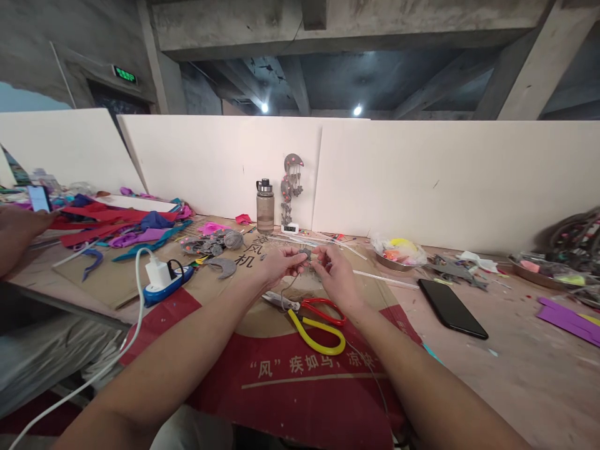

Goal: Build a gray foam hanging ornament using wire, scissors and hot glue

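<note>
Between my two hands is a small grey piece [305, 253], pinched at fingertip height above the cardboard. My left hand [285, 264] is closed, with thumb and index finger on the piece's left side. From the other side, the fingers of my right hand [334, 270] are closed at its right edge. A thin grey cord [290, 285] hangs below my left fingers. Just under my hands lie scissors [323, 325] with one red and one yellow handle. Further left rest a grey crescent [227, 269] and a ball of grey yarn [233, 239].
A water bottle [265, 209], small clock [290, 229] and grey hanging ornament [287, 187] stand along the white board. At right lie a black phone [452, 307] and a metal bowl [398, 265]. A power strip [165, 287] and another person's arm [19, 234] are left.
</note>
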A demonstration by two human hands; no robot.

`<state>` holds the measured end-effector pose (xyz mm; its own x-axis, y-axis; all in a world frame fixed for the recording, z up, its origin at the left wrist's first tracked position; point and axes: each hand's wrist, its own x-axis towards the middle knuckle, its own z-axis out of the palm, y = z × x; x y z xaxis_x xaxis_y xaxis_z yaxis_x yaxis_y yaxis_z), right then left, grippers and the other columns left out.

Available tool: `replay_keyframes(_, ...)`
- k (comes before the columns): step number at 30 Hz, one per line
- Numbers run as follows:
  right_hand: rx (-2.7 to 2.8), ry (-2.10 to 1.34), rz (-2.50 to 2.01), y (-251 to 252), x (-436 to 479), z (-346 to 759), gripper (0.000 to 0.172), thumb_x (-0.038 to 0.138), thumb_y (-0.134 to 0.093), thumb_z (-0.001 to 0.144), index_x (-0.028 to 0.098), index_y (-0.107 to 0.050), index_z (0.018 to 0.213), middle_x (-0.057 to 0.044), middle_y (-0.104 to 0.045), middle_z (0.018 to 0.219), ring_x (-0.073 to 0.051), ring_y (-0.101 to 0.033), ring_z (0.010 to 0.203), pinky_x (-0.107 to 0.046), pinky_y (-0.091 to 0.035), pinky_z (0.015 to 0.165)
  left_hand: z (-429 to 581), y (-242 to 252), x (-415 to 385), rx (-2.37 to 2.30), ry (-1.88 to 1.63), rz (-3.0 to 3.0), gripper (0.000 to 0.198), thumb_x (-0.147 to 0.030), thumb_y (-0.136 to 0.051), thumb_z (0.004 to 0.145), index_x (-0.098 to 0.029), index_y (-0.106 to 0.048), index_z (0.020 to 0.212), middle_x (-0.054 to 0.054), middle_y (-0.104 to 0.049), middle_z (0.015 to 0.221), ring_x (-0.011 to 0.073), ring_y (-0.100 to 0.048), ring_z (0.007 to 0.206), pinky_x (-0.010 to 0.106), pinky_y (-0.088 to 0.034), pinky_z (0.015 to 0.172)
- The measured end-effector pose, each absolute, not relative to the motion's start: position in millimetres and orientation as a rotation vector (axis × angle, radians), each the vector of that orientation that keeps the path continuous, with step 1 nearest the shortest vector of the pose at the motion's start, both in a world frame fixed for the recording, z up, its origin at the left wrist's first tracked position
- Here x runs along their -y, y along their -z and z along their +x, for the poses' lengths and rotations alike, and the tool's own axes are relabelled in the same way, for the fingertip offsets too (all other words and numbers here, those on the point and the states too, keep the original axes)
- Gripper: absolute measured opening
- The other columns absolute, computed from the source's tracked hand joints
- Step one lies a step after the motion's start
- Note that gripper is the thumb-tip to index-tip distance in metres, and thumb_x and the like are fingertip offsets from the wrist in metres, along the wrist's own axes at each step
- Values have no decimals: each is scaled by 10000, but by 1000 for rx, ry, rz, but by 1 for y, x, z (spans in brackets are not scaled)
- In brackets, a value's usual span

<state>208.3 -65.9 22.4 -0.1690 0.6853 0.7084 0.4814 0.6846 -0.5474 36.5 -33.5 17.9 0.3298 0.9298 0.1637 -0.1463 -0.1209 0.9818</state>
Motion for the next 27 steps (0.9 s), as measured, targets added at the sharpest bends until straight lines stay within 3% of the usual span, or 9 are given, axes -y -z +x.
replay_keyframes(2, 1848, -231, -910, -22, 65, 208, 179, 209, -561, 835, 199, -613, 1006, -42, -554, 906, -173, -515, 795, -305, -425, 720, 38, -17, 34, -782, -1085, 1369, 368, -433, -791, 649, -124, -603, 716, -11, -598, 623, 62, -513, 521, 194, -375, 496)
replay_keyframes(6, 1858, -252, -906, -24, 66, 209, 26, 209, -583, 834, 195, -605, 833, -27, -542, 835, -164, -504, 759, -296, -416, 701, 42, -18, 39, -742, -1054, 1353, 383, -419, -808, 628, -120, -586, 715, -13, -600, 626, 57, -507, 502, 192, -369, 467)
replay_keyframes(10, 1899, -208, -905, -25, 68, 210, 108, 213, -551, 865, 203, -540, 758, -26, -546, 806, -171, -496, 774, -299, -403, 713, 46, -18, 43, -687, -1036, 1295, 374, -392, -817, 630, -113, -580, 709, 4, -629, 668, 47, -511, 506, 182, -372, 462)
replay_keyframes(16, 1956, -129, -898, -23, 72, 207, 132, 227, -452, 919, 213, -492, 794, -46, -549, 859, -196, -499, 841, -326, -402, 748, 42, -16, 38, -675, -1047, 1167, 372, -419, -797, 668, -107, -603, 726, -13, -579, 592, 35, -484, 470, 162, -373, 455)
replay_keyframes(20, 1857, -147, -881, -24, 69, 209, 207, 244, -375, 959, 215, -540, 839, -55, -575, 871, -196, -532, 865, -341, -420, 796, 40, -17, 36, -737, -1066, 1139, 366, -405, -807, 659, -112, -609, 751, 17, -631, 663, 40, -505, 481, 164, -382, 456)
replay_keyframes(27, 1872, -97, -913, -23, 67, 209, 101, 191, -503, 894, 201, -602, 874, -72, -609, 901, -211, -554, 897, -350, -437, 811, 45, -17, 41, -701, -1032, 1253, 412, -439, -816, 629, -106, -611, 759, 13, -633, 667, 50, -521, 502, 180, -374, 464)
